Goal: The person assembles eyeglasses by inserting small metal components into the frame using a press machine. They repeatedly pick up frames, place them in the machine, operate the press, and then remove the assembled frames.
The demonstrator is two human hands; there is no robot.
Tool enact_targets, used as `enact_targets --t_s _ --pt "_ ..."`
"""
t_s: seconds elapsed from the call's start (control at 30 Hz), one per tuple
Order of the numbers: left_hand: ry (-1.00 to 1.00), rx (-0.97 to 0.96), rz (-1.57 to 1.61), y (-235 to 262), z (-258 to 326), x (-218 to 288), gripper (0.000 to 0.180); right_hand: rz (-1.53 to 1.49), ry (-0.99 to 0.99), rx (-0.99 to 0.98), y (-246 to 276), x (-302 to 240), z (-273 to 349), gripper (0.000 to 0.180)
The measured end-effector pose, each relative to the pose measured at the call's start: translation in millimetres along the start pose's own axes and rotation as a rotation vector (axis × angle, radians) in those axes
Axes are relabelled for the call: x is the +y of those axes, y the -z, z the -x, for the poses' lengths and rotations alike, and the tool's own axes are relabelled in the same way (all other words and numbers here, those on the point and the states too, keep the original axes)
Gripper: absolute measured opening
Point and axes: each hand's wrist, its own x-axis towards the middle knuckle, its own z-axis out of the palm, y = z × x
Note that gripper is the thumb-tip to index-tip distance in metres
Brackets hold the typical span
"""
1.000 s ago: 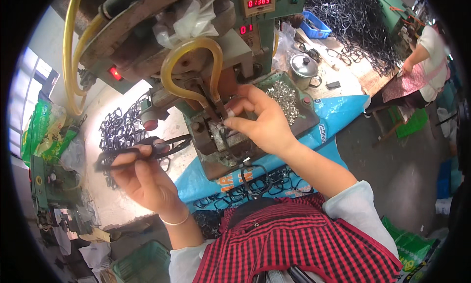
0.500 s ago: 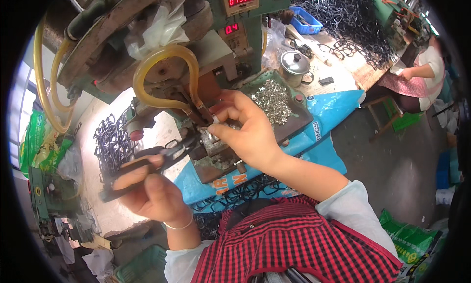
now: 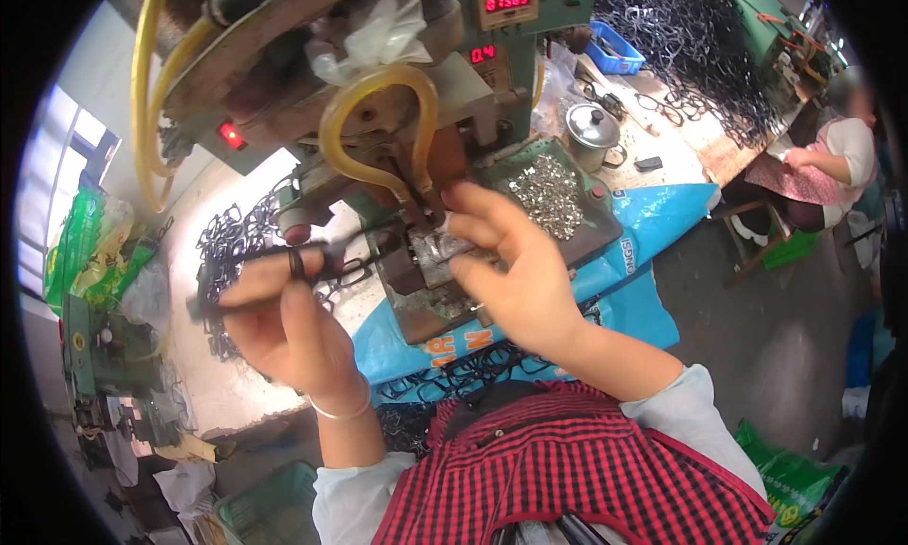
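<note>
My left hand (image 3: 298, 332) is closed around a black eyeglass frame (image 3: 307, 261), blurred by motion, to the left of the machine's head. Its outer end points toward the metal work block (image 3: 438, 257) under the two dark electrode-like jaws (image 3: 423, 205). Beside that block, my right hand (image 3: 530, 271) hovers with thumb and fingers apart; nothing shows between them. A thick yellow hose (image 3: 333, 134) loops down to the jaws. Right of my right hand, a heap of small shiny metal parts (image 3: 549, 197) lies on a dark tray (image 3: 601, 225).
Black eyeglass frames (image 3: 227, 238) pile up at left, with a larger heap (image 3: 700, 44) at the far right. A lidded metal pot (image 3: 591, 134) and a blue basket (image 3: 615, 53) stand on the table. Blue plastic sheeting (image 3: 662, 209) drapes its edge. A co-worker (image 3: 832, 162) sits at right.
My right hand's fingers have spread apart from a pinch by the jaws. My left hand has drawn the eyeglass frame leftward from the machine. The whole view has shifted.
</note>
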Motion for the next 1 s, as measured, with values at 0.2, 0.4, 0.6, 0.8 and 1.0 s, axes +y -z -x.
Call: enact_targets --t_s 0.2,0.4,0.6,0.8,1.0 --pt "-0.169 -0.472 -0.344 -10 41 18 0.023 1.213 0.384 0.177 97 25 2 0.027" --pt "-0.463 -0.68 -0.516 -30 45 -3 0.022 1.262 0.353 0.271 135 93 -8 0.017" --pt "-0.463 -0.709 -0.506 -30 46 -10 0.017 1.153 0.354 0.324 131 83 -45 0.011" --pt "-0.449 -0.669 -0.46 -29 50 -13 0.019 1.293 0.6 -0.035 110 95 -49 0.02" --pt "-0.173 -0.491 -0.472 -25 91 10 0.029 1.286 0.685 0.06 124 95 -78 0.013"
